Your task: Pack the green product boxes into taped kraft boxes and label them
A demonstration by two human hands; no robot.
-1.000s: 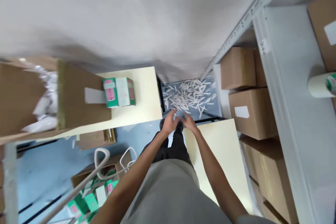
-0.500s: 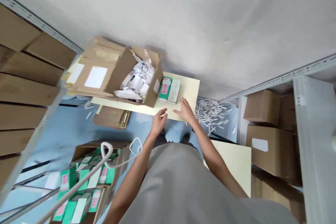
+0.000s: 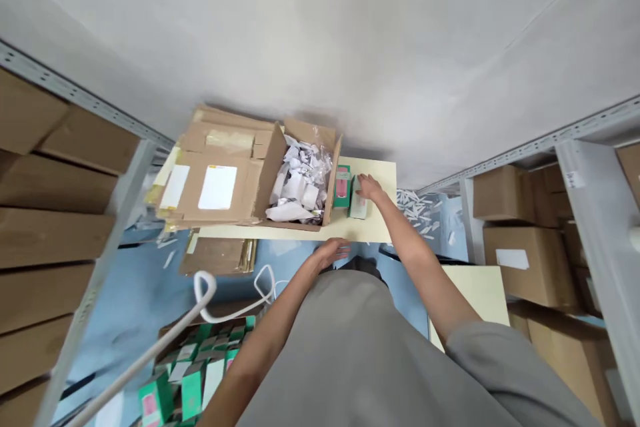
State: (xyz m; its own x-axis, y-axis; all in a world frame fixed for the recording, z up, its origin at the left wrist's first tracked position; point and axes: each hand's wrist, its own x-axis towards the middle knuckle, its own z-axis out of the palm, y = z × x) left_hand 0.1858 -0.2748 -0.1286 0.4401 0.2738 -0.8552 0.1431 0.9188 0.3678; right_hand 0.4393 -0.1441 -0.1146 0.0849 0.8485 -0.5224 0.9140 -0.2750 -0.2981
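On the pale yellow table [image 3: 380, 230], a small pale green box [image 3: 359, 205] shows its side. My right hand [image 3: 369, 185] grips it at its far end, fingers bent over the top edge. Just left of that lies a green box with a pink panel [image 3: 342, 187], which neither hand touches. My left hand [image 3: 333, 251] hangs in front of the table's near edge, fingers stretched out and nothing in it. An open cardboard carton [image 3: 327, 203] filled with crumpled white paper and plastic wrappers stands left of the small boxes.
Flattened cardboard [image 3: 240, 197] lies at the table's left. A white bent rod [image 3: 165, 340] crosses the lower left, above a carton of green boxes [image 3: 193, 390]. Shelves with brown cartons [image 3: 517, 260] stand at both sides. White paper strips [image 3: 417, 207] litter the floor.
My right hand has reached forward onto the pale green box, which is now turned somewhat. My left hand has dropped back toward my body. The view has shifted, so the table appears farther right.
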